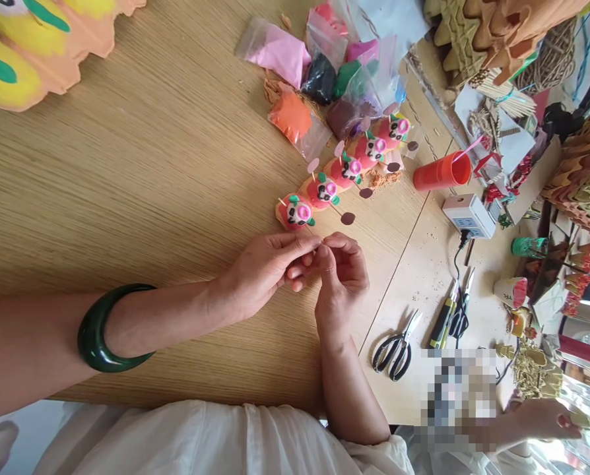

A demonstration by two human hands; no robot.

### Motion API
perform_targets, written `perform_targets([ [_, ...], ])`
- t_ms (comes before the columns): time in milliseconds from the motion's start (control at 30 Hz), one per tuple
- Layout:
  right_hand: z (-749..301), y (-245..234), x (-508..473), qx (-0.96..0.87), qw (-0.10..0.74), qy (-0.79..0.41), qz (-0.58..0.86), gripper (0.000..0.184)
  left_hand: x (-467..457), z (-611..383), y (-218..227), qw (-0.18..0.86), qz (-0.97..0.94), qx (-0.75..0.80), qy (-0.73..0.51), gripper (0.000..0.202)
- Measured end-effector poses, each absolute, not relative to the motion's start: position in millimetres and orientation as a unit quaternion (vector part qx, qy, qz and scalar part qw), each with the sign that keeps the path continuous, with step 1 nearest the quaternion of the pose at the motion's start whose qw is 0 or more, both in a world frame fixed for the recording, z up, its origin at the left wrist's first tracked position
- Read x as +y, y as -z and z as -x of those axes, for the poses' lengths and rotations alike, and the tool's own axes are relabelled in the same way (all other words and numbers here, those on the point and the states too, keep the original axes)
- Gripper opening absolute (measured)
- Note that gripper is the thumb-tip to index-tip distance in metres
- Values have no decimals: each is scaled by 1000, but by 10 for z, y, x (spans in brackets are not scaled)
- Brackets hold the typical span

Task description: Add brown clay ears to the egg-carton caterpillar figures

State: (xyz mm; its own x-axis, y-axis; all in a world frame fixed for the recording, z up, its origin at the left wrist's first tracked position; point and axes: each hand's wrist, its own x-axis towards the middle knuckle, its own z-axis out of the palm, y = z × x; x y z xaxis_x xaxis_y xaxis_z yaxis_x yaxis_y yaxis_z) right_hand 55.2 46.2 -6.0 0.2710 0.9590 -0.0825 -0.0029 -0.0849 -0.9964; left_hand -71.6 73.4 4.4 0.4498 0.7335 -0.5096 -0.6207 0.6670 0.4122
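My left hand (258, 274), a dark green bangle (94, 330) on its forearm, is closed in a pinch. Its fingertips meet those of my right hand (342, 284), which is pinching as well. Whatever sits between the fingertips is too small to make out. Just beyond them lies a row of several pink and red clay faces (326, 191) on a bumpy strip. The faces have pink ring snouts, black eyes and green bits. Thin sticks with flat discs, such as a dark brown disc (348, 218), stand out from most of them.
Bags of coloured clay, one with orange clay (291, 117), lie behind the row. To the right are a red cup (441, 173), a power socket block (468, 214), black-handled scissors (396, 349) and a green-handled tool (443, 323). Another person's hand (547, 419) shows at lower right.
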Motion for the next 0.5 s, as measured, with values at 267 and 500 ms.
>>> perform_targets([
  [267, -609, 51, 517, -367, 527, -483, 595, 23, 720, 724, -44, 841, -100, 349, -400, 22],
  [500, -644, 44, 585, -409, 457, -497, 615, 33, 711, 735, -82, 825, -109, 380, -404, 16],
])
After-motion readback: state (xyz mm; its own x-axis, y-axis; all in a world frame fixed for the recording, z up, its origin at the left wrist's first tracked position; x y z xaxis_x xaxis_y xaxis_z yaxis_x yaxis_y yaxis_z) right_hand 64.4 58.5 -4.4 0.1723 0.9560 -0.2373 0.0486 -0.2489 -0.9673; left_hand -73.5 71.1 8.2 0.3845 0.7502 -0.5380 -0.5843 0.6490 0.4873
